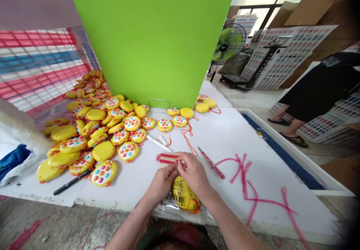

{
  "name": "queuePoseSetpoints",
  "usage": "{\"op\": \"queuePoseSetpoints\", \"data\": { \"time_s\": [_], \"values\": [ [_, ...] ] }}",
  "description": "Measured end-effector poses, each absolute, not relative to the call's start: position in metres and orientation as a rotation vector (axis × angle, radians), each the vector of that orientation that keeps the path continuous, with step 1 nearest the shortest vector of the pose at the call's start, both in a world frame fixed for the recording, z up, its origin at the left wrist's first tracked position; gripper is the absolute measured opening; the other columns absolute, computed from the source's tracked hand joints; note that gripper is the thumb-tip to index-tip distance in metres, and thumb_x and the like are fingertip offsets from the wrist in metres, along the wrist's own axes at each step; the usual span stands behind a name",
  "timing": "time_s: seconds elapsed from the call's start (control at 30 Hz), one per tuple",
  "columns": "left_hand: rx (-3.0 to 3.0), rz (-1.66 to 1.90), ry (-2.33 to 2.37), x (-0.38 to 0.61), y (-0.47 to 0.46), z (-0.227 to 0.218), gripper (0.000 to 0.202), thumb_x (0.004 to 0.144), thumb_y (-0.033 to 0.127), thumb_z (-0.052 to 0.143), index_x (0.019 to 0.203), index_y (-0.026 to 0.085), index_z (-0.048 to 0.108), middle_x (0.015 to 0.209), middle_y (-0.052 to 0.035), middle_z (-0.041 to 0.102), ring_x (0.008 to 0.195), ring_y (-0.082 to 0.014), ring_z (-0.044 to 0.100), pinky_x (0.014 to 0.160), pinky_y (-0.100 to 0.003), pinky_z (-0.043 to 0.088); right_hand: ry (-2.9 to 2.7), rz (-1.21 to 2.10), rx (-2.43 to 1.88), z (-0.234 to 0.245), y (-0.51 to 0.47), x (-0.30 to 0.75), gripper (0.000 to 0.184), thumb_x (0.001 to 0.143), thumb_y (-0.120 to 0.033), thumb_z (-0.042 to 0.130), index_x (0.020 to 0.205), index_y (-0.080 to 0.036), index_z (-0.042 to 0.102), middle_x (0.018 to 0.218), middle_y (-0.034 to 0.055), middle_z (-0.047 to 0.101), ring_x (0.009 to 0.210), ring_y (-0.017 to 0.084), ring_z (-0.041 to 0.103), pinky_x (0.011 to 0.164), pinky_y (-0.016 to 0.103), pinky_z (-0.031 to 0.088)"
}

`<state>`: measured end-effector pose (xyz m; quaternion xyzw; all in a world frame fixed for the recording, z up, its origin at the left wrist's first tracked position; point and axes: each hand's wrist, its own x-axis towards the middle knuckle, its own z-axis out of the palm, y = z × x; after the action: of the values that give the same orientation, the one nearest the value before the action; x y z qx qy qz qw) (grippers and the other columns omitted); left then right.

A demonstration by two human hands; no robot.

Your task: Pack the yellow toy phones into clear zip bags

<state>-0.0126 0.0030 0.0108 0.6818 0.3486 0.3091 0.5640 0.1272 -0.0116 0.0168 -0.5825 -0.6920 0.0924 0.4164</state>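
Note:
A yellow toy [184, 194] with a printed label and an orange cord lies face down at the table's front edge, inside a clear plastic bag [165, 207]. Just above it, my left hand [164, 180] and my right hand [193, 169] meet, fingers pinched on the upper end of the bag. A red-striped strip [165, 158] sticks out to the left beyond my fingertips. My fingers hide how it joins the bag. A utility knife [210, 162] with a red-wrapped handle lies to the right of my right hand.
Yellow turtle-like toys [102, 173] with coloured buttons are heaped at the left. A black marker [71, 182] and a white pen [159, 144] lie nearby. Crumpled pink tape strips [244, 182] spread rightward. A green board [157, 39] stands behind; a person [317, 88] stands at right.

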Motion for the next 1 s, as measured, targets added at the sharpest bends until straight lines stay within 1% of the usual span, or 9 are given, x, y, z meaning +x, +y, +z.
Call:
{"op": "queuePoseSetpoints", "data": {
  "time_s": [0.1, 0.23, 0.33, 0.43, 0.53, 0.6, 0.77, 0.87, 1.0],
  "values": [
    [1.554, 0.678, 0.858, -0.012, 0.002, 0.009, 0.027, 0.089, 0.032, 0.046, 0.101, 0.019, 0.067, 0.097, -0.0034, 0.071, 0.090, -0.0199, 0.062, 0.082, -0.030, 0.047, -1.222, 0.514, -1.456, 0.011, -0.009, 0.157, 0.019, 0.077, -0.015, 0.054, 0.093, -0.020, 0.062, 0.077, 0.0025, 0.067, 0.063, 0.016, 0.060, 0.058, 0.028, 0.049],
    [1.378, 0.695, 0.891, -0.011, 0.002, 0.000, 0.029, 0.087, 0.036, 0.050, 0.102, 0.016, 0.065, 0.092, -0.0060, 0.071, 0.087, -0.0203, 0.063, 0.078, -0.030, 0.049, -0.629, 0.563, -1.302, 0.009, -0.021, 0.220, 0.014, 0.068, -0.019, 0.060, 0.082, -0.019, 0.059, 0.069, -0.0035, 0.059, 0.040, 0.005, 0.040, 0.039, 0.020, 0.030],
    [1.311, 0.686, 0.858, -0.009, 0.004, -0.006, 0.032, 0.086, 0.038, 0.052, 0.106, 0.015, 0.063, 0.093, -0.0069, 0.071, 0.087, -0.0206, 0.064, 0.077, -0.031, 0.049, -0.621, 0.483, -1.331, 0.015, -0.038, 0.246, 0.020, 0.069, -0.022, 0.063, 0.088, -0.019, 0.061, 0.074, -0.0019, 0.060, 0.048, 0.007, 0.048, 0.045, 0.021, 0.036],
    [1.290, 0.684, 0.827, -0.009, 0.005, -0.010, 0.035, 0.087, 0.038, 0.052, 0.114, 0.016, 0.059, 0.097, -0.0070, 0.070, 0.090, -0.0209, 0.064, 0.079, -0.032, 0.049, -0.947, 0.466, -1.530, 0.019, -0.047, 0.235, 0.024, 0.074, -0.030, 0.065, 0.096, -0.020, 0.065, 0.089, 0.0042, 0.066, 0.074, 0.017, 0.060, 0.067, 0.031, 0.049],
    [1.278, 0.696, 0.816, -0.009, 0.005, -0.008, 0.037, 0.087, 0.037, 0.051, 0.118, 0.016, 0.058, 0.098, -0.0071, 0.070, 0.091, -0.0210, 0.064, 0.082, -0.033, 0.048, -1.369, 0.510, -1.587, 0.019, -0.037, 0.206, 0.035, 0.078, -0.036, 0.064, 0.111, -0.024, 0.062, 0.113, 0.0074, 0.062, 0.107, 0.024, 0.056, 0.094, 0.042, 0.043],
    [1.303, 0.702, 0.812, -0.010, 0.004, -0.005, 0.037, 0.087, 0.036, 0.051, 0.118, 0.017, 0.059, 0.096, -0.0063, 0.070, 0.089, -0.0206, 0.063, 0.082, -0.034, 0.048, -1.538, 0.550, -1.535, 0.019, -0.025, 0.187, 0.038, 0.079, -0.036, 0.063, 0.116, -0.025, 0.060, 0.122, 0.0076, 0.058, 0.117, 0.024, 0.050, 0.100, 0.043, 0.039],
    [1.391, 0.743, 0.791, -0.010, 0.003, 0.002, 0.035, 0.088, 0.033, 0.049, 0.118, 0.019, 0.060, 0.100, -0.0045, 0.069, 0.092, -0.0205, 0.062, 0.086, -0.034, 0.047, -1.714, 0.536, -1.431, 0.021, 0.000, 0.163, 0.010, 0.084, -0.027, 0.056, 0.085, -0.023, 0.065, 0.109, 0.0061, 0.064, 0.111, 0.023, 0.054, 0.097, 0.043, 0.041],
    [1.363, 0.713, 0.814, -0.010, 0.003, -0.001, 0.035, 0.088, 0.035, 0.049, 0.118, 0.019, 0.060, 0.097, -0.0047, 0.070, 0.090, -0.0202, 0.062, 0.082, -0.033, 0.048, -1.679, 0.342, -1.443, 0.017, 0.005, 0.175, 0.011, 0.084, -0.026, 0.053, 0.076, -0.024, 0.061, 0.097, 0.0060, 0.067, 0.103, 0.024, 0.056, 0.093, 0.046, 0.041],
    [1.303, 0.691, 0.828, -0.011, 0.002, -0.006, 0.037, 0.088, 0.038, 0.049, 0.118, 0.018, 0.059, 0.099, -0.0057, 0.069, 0.089, -0.0197, 0.063, 0.078, -0.030, 0.049, -1.524, 0.116, -1.633, -0.001, -0.007, 0.239, 0.020, 0.080, -0.040, 0.053, 0.075, -0.022, 0.062, 0.088, 0.0093, 0.069, 0.092, 0.028, 0.060, 0.089, 0.049, 0.043]
  ]
}}
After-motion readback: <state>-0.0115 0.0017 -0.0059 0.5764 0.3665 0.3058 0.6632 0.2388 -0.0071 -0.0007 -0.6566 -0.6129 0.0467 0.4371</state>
